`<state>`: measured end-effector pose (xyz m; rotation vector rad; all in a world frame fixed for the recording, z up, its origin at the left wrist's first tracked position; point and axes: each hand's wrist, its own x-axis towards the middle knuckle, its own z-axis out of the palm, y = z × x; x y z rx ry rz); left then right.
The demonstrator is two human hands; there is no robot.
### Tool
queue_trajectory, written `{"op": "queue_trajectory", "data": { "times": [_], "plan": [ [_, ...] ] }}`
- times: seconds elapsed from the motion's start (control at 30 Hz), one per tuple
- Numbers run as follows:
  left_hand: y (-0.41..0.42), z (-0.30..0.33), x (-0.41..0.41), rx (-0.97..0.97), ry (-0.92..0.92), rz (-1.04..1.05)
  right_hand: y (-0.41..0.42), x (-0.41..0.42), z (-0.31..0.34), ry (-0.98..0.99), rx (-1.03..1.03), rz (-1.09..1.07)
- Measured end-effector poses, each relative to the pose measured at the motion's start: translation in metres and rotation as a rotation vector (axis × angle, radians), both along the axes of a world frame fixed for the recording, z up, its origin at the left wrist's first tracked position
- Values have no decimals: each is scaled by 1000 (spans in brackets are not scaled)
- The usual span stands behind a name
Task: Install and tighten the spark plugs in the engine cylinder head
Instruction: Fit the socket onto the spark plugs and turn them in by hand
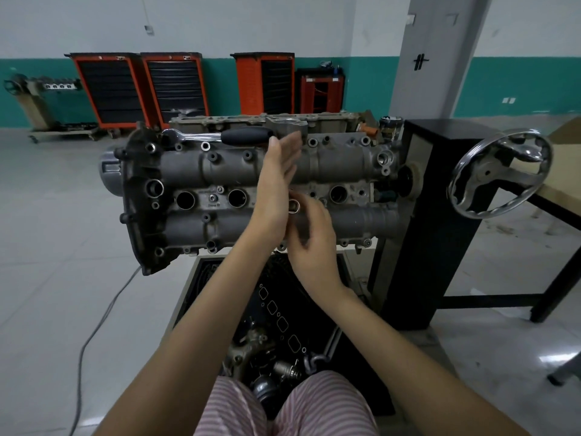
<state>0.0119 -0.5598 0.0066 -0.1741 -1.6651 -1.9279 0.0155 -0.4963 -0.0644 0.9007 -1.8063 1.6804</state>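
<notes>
Flat-fingered, the left hand (276,177) presses against a metal socket (295,206) that the right hand (309,237) grips from below with curled fingers, over the third plug well of the cylinder head (201,171).

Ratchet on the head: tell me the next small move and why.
Probably take the left hand, now flat and open beside the socket that the right hand holds at the third plug well, up to grip the ratchet. It lies unused on the cylinder head, its black handle just beyond those fingertips.
</notes>
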Motion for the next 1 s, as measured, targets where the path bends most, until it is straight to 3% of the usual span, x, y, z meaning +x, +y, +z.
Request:
{"op": "queue_trajectory", "data": {
  "times": [0.13,0.3,0.4,0.5,0.63,0.73,0.9,1.0],
  "plan": [
    [-4,-18,15,42,153,147,0,-11,10,77,55,-134],
    [-6,-59,31,-703,290,415,4,-18,13,105,55,-120],
    [-12,-47,27,-765,270,651,4,-19,12,-55,-12,-39],
    [-22,-32,22,-930,97,740,5,-22,12,-92,-19,-9],
    [-23,-31,24,-1141,94,818,10,-38,18,45,312,-33],
    [-21,-30,26,-1123,85,825,17,-57,29,101,595,-114],
    [-18,-30,28,-1096,103,803,2,-81,44,374,1010,-371],
    [-20,-28,29,-1131,114,791,2,-89,48,576,1024,-450]
  ]
}}
